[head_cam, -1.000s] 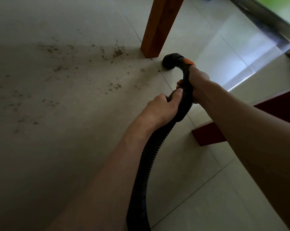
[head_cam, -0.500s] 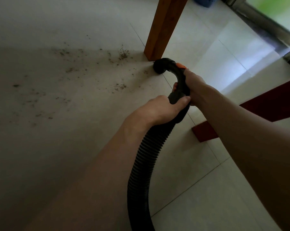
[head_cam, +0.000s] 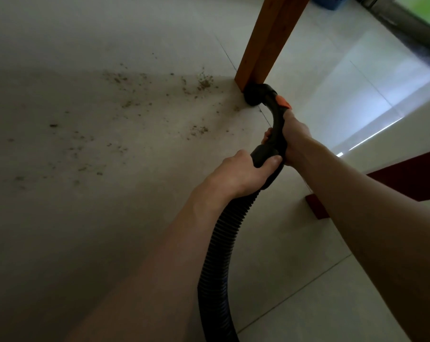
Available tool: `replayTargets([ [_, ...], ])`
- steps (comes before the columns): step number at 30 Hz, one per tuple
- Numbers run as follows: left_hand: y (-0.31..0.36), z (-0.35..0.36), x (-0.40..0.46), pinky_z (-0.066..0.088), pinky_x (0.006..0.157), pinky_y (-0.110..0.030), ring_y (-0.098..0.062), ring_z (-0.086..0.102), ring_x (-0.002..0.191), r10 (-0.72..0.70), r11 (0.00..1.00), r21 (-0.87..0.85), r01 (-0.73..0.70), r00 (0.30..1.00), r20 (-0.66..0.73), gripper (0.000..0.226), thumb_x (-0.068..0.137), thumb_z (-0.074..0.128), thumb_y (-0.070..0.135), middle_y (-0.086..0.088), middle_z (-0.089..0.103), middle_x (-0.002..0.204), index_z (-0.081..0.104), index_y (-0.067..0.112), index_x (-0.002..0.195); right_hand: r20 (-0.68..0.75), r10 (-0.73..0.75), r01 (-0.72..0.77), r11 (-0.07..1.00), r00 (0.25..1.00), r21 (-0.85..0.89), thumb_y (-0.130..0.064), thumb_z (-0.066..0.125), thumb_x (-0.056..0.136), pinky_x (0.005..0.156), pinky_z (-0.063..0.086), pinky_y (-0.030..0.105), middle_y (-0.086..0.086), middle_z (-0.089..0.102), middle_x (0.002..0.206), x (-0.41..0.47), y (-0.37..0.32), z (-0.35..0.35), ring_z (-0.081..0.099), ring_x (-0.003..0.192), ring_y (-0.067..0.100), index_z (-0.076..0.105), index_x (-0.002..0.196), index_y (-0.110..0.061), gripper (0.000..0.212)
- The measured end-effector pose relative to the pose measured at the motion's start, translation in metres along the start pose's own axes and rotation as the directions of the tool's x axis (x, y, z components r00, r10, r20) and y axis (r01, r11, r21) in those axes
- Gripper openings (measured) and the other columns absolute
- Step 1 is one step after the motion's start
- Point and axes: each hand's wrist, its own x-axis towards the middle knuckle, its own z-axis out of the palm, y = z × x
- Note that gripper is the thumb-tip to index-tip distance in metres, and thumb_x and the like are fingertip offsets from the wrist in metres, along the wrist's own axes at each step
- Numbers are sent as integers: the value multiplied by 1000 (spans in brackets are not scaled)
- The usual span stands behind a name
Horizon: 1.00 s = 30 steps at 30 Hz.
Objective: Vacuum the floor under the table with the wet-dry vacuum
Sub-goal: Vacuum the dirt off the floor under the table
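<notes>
Hands, left hand and right hand, both clenched round black hose, nozzle against table leg

Two hands, left hand and right hand, on one vacuum hose. One wooden table leg, one blue basket, debris specks too many to count.

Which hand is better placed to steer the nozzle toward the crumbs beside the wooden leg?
The right hand: it grips the curved black vacuum handle nearest the nozzle. The left hand holds farther back, at the ribbed hose cuff.
</notes>
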Motion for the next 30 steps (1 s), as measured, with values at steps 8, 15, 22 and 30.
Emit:
replayTargets([
  [8, 19, 11, -17, 48, 61, -26, -16, 61, 74, 36, 999, 17, -38, 997, 67, 54, 90, 40, 63, -5, 61, 86, 54, 12, 101, 16, -11, 13, 994, 1000, -106, -51, 65, 85, 44, 47, 23, 6, 53, 59, -13, -6, -22, 50, 37, 15, 56, 95, -9, 44],
  [15, 26, 11, -37, 54, 81, -31, -20, 66, 85, 89, 995, 19, -96, 966, 242, 54, 92, 38, 59, -8, 66, 96, 59, 11, 101, 23, 13, -9, 987, 1000, -160, -46, 64, 87, 41, 45, 21, 6, 51, 59, -38, -1, -42, 49, 42, 14, 52, 91, -9, 39],
  [22, 23, 7, -56, 55, 68, -24, -17, 68, 77, 15, 996, 82, -48, 935, 355, 46, 93, 39, 57, -2, 67, 83, 57, 16, 85, -8, 42, -43, 988, 999, -149, -49, 64, 86, 39, 45, 20, 6, 52, 59, -69, 16, -46, 49, 42, 15, 53, 89, -7, 43],
  [30, 18, 7, -75, 58, 75, -30, -17, 70, 84, -29, 995, 101, -20, 887, 460, 48, 89, 42, 61, -4, 69, 91, 58, 16, 90, -47, 69, -75, 985, 997, -155, -41, 54, 95, 32, 40, 17, 8, 50, 63, -94, 31, -48, 48, 46, 14, 46, 93, -3, 38],
])
